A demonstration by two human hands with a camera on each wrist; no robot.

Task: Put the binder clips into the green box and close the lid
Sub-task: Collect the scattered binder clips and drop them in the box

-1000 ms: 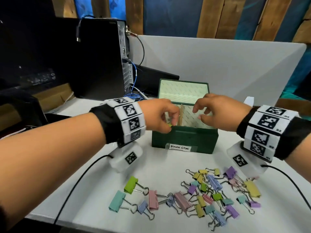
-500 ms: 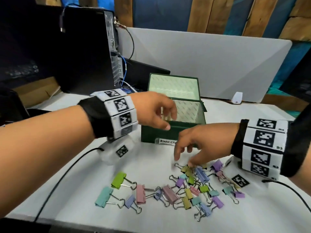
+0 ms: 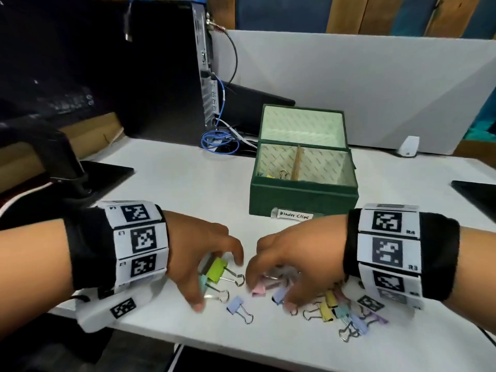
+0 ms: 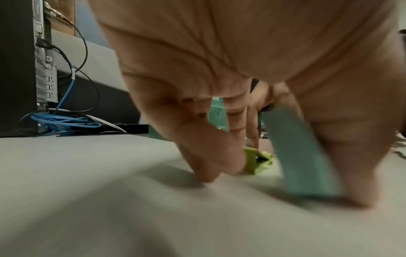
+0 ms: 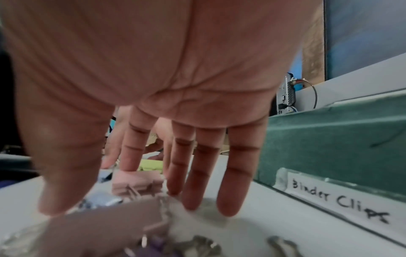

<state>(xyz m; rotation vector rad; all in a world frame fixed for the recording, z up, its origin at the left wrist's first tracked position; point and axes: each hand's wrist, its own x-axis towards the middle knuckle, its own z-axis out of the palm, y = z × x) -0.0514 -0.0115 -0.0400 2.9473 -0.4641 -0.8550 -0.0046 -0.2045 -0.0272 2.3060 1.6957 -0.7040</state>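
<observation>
Setting: white surface runs across the middle of the head view, a black computer tower upper left, a white partition behind.
Box: green box sits centre, beyond both hands, lid standing open at the back; a couple of clips already lie in its left compartment, and a handwritten label is taped to the front wall.
Pile: binder clips scatter along the lower centre and lower right, pastel bodies with wire handles splayed every way.
Left hand: left hand comes down over two clips at lower centre, fingers curled with tips on the surface; a lime green clip lies just under the fingers, a teal clip leans against the thumb. Contact, yes, but whether either one is truly pinched cannot be told.
Right hand: right hand spreads over the pile, fingers straight and reaching down, a pink clip right at the fingertips; not yet closed on anything.
Key relation: lime clip's handles point right, toward the other hand; the box lies up-frame, nearer the right hand.
Judgement: a gathering step, with most of the pile not yet boxed.
</observation>
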